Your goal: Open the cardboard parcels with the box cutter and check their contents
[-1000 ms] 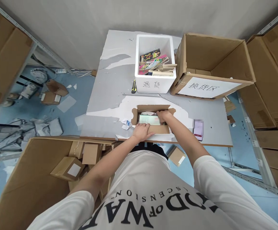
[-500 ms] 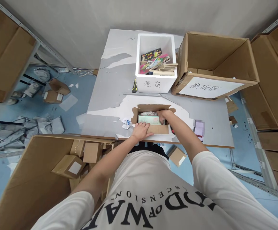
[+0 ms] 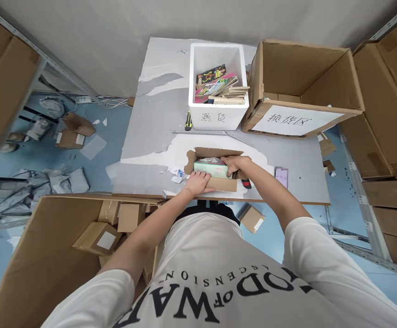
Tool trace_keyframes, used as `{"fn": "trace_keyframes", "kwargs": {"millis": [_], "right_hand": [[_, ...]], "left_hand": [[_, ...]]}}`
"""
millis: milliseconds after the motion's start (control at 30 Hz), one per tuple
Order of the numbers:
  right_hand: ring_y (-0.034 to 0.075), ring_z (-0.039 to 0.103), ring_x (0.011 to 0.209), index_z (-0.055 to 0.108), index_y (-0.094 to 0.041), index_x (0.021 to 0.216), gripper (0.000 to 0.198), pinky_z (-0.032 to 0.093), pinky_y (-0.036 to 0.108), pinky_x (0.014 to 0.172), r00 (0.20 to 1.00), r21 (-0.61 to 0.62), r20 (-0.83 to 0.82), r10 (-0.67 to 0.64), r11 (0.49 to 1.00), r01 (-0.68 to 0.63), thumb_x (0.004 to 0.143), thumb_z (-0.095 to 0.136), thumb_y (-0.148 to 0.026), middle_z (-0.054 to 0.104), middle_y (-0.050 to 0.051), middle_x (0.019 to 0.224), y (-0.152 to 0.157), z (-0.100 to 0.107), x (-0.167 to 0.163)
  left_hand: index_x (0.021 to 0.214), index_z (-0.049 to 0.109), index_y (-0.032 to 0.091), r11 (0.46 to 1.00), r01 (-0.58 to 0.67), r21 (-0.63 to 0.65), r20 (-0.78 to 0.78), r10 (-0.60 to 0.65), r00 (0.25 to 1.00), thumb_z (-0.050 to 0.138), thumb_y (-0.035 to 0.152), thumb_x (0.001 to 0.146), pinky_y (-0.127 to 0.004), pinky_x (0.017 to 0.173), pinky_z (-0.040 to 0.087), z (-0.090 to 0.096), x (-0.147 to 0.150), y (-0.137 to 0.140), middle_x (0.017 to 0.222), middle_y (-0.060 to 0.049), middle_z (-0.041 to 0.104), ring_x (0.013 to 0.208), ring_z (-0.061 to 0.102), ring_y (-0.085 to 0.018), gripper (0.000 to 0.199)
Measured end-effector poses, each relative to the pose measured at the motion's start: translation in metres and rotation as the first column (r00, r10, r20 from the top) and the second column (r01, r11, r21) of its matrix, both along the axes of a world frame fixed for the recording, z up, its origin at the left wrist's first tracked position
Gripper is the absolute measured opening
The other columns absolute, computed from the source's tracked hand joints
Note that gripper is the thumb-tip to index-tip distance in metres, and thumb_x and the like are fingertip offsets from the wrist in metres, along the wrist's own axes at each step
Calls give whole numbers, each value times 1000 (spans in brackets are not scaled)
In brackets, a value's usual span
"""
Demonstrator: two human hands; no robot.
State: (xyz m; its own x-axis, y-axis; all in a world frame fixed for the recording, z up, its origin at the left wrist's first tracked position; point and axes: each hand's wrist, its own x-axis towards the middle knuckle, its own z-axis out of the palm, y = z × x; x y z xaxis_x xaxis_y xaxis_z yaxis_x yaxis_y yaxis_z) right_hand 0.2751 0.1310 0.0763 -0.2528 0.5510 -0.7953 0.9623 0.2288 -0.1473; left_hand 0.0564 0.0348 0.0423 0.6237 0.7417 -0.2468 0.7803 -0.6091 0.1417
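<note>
An opened small cardboard box [image 3: 224,184] stands at the table's front edge with its flaps spread. Inside it lies a light green box [image 3: 215,170], slightly tilted, with crumpled clear wrapping [image 3: 210,160] behind it. My right hand [image 3: 234,165] reaches in from the right and grips the green box's right end, thumb and fingers around it. At the front left, my left hand [image 3: 198,183] holds the cardboard box's front edge, its fingertips against the green box and its thumb on the flap.
Behind stand a white foam bin [image 3: 219,116] of books and a large carton [image 3: 304,102]. A yellow-black utility knife [image 3: 188,120], a red-black tool [image 3: 246,183], crumpled paper [image 3: 178,176] and a phone [image 3: 281,176] lie on the table [image 3: 136,136]. A big carton [image 3: 37,255] of parcels is at left.
My right hand has shifted its grip onto the green box's end, and the green box appears slightly raised and tilted. The view has moved a little; the red-black tool shows more now.
</note>
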Motion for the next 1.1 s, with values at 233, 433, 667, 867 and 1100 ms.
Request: {"fn": "trace_keyframes", "kwargs": {"millis": [233,433,667,867,1100], "right_hand": [[28,64,98,49,-28,119,73,48,34,77,990,47,-121,67,997,-62,55,80,-45,63,6,117,-8,-5,11],[28,64,95,49,-28,115,70,47,33,73,993,59,-117,35,998,-29,55,79,-47,65,6,113,-10,-6,18],[30,65,97,47,-28,119,72,48,36,73,997,76,-74,6,997,0,56,78,-44,64,8,116,-12,-6,13],[32,65,99,46,-24,123,73,49,36,74,996,145,-82,31,989,-18,58,78,-37,65,12,114,-15,-1,6],[30,65,98,45,-23,126,76,50,36,74,997,145,-72,-11,989,21,58,78,-33,64,12,117,-15,-7,6]], "left_hand": [[109,57,14,998,55,-14,-20,-55,998,38,70,86,-40,80,32,1,-2,6,107,-16,62,100,53,-31,63],[109,57,15,996,90,-6,-18,-90,996,41,73,83,-39,81,32,-1,0,9,106,-16,62,100,53,-31,65],[106,57,14,995,97,24,8,-97,995,39,70,86,-41,81,34,-6,1,12,102,-16,61,98,54,-31,63],[113,56,15,993,33,111,145,-49,988,40,56,91,-40,97,33,-4,-19,8,106,-13,60,101,54,-27,50],[118,53,12,980,151,126,71,-161,984,56,50,84,-42,98,32,0,-26,18,101,-14,59,97,53,-30,51]]}}
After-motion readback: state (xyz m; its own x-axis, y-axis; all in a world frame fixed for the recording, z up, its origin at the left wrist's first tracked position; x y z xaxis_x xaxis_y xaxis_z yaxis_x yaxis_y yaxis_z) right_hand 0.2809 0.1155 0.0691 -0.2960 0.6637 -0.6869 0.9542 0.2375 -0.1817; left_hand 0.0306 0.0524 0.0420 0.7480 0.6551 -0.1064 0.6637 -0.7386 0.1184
